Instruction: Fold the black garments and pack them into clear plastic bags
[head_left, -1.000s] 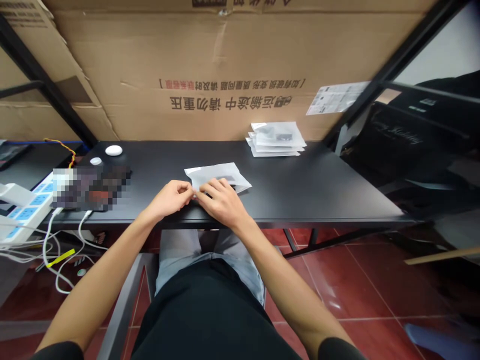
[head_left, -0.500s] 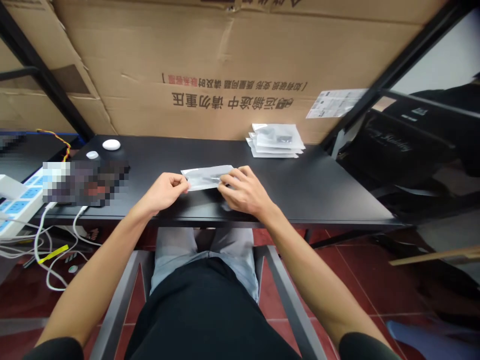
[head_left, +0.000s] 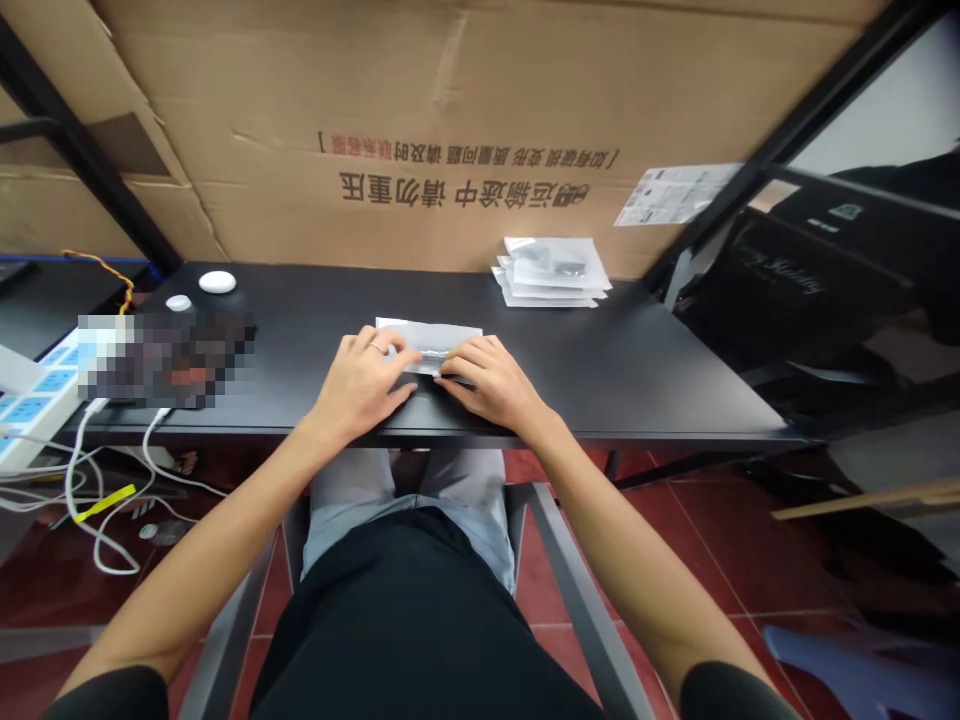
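A flat, frosted plastic bag (head_left: 431,335) with something dark and shiny inside lies on the black table near its front edge. My left hand (head_left: 364,380) rests over the bag's left part, a ring on one finger. Its thumb and fingers are apart, and the fingertips touch the bag. On the other side, my right hand (head_left: 491,380) has its fingers curled over the bag's right part. The thumb and fingertips come together at the lower edge, pinching it. Both palms hide portions of the bag.
Similar bags (head_left: 555,275) are stacked at the back right, against a large cardboard sheet (head_left: 450,90). At the left are a white oval case (head_left: 217,282), a small white round item (head_left: 178,303), a blurred-out patch and a power strip (head_left: 37,400) with white cables.
My left hand has let go of the bag's left end, moved right over it and spread its fingers. My right hand stays at the right part. The bag has shifted slightly right.
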